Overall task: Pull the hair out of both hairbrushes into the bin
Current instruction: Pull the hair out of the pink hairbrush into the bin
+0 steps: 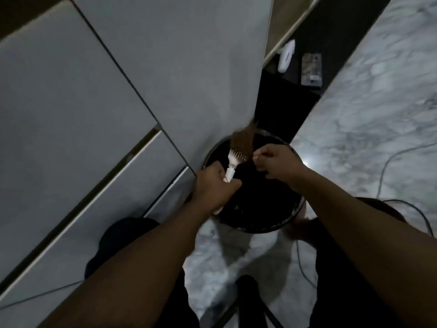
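Left hand grips hairbrush above black bin.

No legible text, labels, brands or numbers, view dim and blurred

- Both arms reach forward and down, with bare forearms.
- The left hand is a fist. It grips the white handle of a hairbrush.
- The right hand is curled, just beside the brush head. Its thumb and fingertip pinch together. What they pinch is too small to see.
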A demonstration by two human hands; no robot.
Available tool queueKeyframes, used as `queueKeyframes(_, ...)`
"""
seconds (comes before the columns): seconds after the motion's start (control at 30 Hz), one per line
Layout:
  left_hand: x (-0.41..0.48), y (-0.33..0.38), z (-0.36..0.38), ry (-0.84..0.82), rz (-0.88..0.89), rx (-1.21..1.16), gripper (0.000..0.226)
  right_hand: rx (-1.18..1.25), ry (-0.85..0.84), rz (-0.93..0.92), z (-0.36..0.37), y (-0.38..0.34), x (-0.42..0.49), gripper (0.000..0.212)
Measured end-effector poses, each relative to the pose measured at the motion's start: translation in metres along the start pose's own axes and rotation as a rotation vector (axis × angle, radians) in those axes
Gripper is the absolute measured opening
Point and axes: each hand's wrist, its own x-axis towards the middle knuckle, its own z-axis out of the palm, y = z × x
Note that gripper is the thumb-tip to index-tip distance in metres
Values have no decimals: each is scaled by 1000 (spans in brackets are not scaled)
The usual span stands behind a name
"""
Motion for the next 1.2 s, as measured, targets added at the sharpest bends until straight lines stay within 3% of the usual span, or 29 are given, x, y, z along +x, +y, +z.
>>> queueKeyframes(0.2, 28, -39, 30, -138, -77, -31, 38, 282, -20, 188, 18, 29, 41, 25)
queueKeyframes(0.3, 33, -55, 40, -155, -70, -43, 36, 347, -19, 250, 27, 43, 57, 22)
queueKeyframes(0.43, 44, -59, 54, -186, -39, -68, 38, 304, 4, 245, 28, 44, 80, 22)
queueKeyframes(0.73, 78, -46, 77, -78, 45, -58, 35, 386, 153, 218, 33, 46, 111, 24)
queueKeyframes(1.2, 86, -41, 74, -169, -30, -91, 41, 457, 252, 257, 38, 49, 119, 21)
